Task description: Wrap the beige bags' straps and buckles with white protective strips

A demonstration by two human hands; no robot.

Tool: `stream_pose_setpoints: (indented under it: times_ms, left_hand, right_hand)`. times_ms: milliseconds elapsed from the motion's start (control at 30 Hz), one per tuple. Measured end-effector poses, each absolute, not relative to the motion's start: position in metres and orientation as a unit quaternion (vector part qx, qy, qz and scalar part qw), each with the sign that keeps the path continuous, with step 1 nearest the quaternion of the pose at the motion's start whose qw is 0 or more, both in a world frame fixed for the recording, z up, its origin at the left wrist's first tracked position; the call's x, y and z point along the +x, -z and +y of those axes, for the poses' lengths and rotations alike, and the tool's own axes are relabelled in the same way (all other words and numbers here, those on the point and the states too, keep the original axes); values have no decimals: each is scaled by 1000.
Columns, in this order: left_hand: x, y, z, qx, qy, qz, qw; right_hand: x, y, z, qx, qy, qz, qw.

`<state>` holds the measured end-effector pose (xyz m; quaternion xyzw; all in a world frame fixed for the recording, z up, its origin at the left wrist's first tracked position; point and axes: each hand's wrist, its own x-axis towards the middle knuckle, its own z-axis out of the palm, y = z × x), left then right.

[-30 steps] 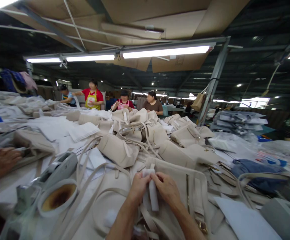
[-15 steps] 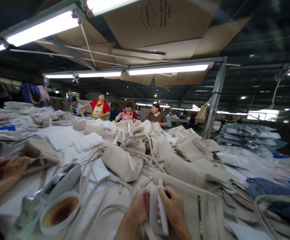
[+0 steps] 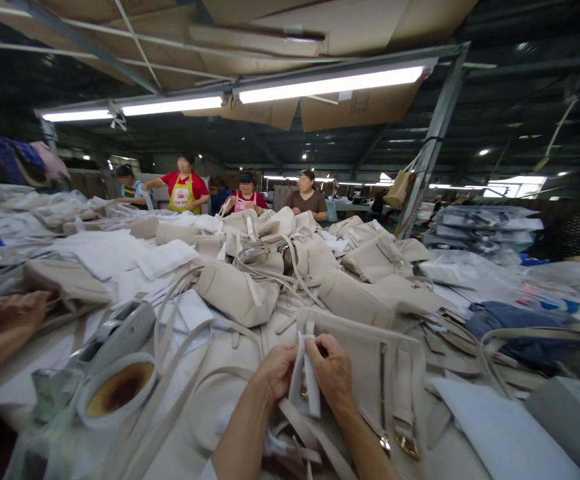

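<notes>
At the lower centre of the frame, a worker's two bare hands pinch a narrow, folded white sheet of thin, soft-looking wrapping (image 3: 313,390) over a flat beige leather-look bag with a gold-toned zip (image 3: 357,337). The left hand (image 3: 276,372) grasps the sheet's left edge, the right hand (image 3: 334,370) its upper right, a grip that appears to keep the folds standing around a glint of gold-toned metal (image 3: 304,390). The bag lies flat, seemingly giving the work a steady bed. Both forearms rise from the bottom edge and converge, the right hand's fingers curled, its knuckles raised. Slack beige straps (image 3: 303,427) trail below, apparently left loose to free both hands.
</notes>
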<state>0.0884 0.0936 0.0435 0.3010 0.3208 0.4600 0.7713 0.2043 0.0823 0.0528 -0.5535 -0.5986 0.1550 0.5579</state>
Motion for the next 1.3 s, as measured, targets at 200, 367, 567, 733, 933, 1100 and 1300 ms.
stream_pose_setpoints:
  times_ms: [200, 367, 567, 733, 933, 1100, 1300]
  left_hand:
    - [88, -48, 91, 301, -437, 308, 790]
    - [94, -58, 83, 312, -439, 279, 795]
    - [99, -62, 80, 313, -436, 247, 807]
    - [97, -55, 83, 283, -452, 274, 800]
    - [97, -43, 92, 253, -463, 298, 795]
    - [99, -48, 87, 279, -474, 278, 788]
    - [107, -42, 94, 313, -473, 242, 787]
  right_hand:
    - [204, -53, 82, -542, -147, -606, 563]
    - [203, -45, 85, -536, -150, -599, 575]
    - [200, -41, 92, -522, -134, -592, 599]
    - [201, -47, 85, -531, -113, -596, 592]
    - [203, -53, 81, -547, -131, -596, 573]
    - [203, -53, 84, -553, -213, -575, 565]
    - [204, -49, 98, -551, -256, -584, 539]
